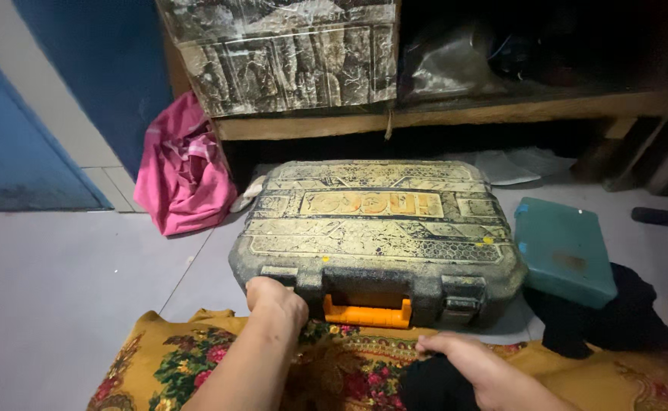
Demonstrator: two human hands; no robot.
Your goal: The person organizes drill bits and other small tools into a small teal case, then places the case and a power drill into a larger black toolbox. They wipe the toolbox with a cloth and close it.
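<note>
Your left hand (pixel 273 298) presses closed fingers on the dusty tool case's (pixel 379 228) left latch. Your right hand (pixel 478 365) rests loosely open, empty; the right latch (pixel 462 295) likely needs releasing next.

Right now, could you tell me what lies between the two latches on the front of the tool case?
In the head view, the orange handle sits between the left latch and right latch.
</note>
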